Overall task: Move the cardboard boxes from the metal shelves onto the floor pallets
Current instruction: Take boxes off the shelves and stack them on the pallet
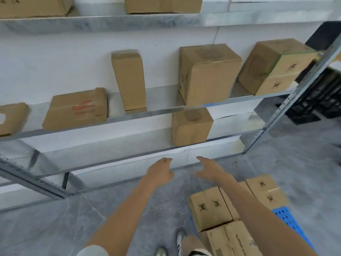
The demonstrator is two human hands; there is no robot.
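Both my arms reach forward toward the metal shelves point(129, 117). My left hand point(161, 169) and my right hand point(210, 168) are empty with relaxed fingers, side by side below a small cardboard box point(191, 126) on the lower shelf. The middle shelf carries a large box point(208, 74), a tilted box point(275, 65) at the right end, a tall narrow box point(129, 80) and a flat box with red print point(77, 108). Several boxes point(212, 206) sit stacked on a blue pallet point(289, 218) at my lower right.
Two more boxes point(162, 4) stand on the top shelf. A box with a hole point(11, 118) lies at the left edge. Black crates point(321, 97) stand beyond the shelf's right post point(295, 95). Grey floor point(55, 228) spreads below; my feet show at the bottom.
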